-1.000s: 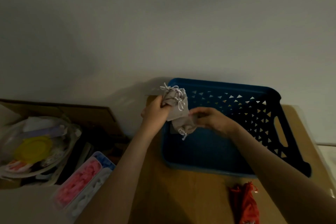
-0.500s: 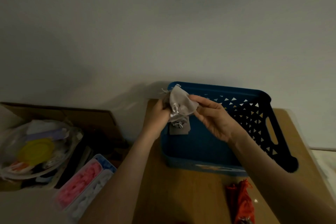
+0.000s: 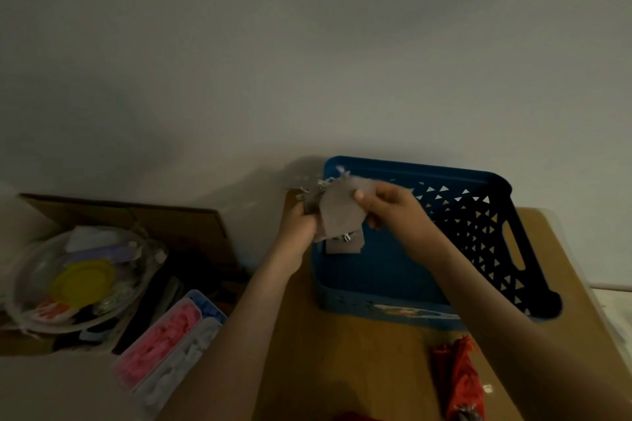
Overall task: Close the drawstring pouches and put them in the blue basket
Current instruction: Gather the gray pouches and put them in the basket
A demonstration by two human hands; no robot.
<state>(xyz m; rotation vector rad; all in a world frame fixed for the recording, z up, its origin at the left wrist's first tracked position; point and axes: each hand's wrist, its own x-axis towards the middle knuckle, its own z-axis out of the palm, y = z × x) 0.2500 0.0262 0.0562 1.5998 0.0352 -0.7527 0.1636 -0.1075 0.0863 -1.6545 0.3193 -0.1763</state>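
While the left hand (image 3: 295, 225) grips the grey pouches (image 3: 338, 215) by their bunched tops, the right hand (image 3: 390, 212) pinches the front one, thumb on its face, above the basket (image 3: 444, 171)'s left end. No pouch shows inside the basket, and a red pouch (image 3: 460, 379) lies on the table (image 3: 342, 369), so most work seems left. Half a second ago the right hand held only that pouch's corner.
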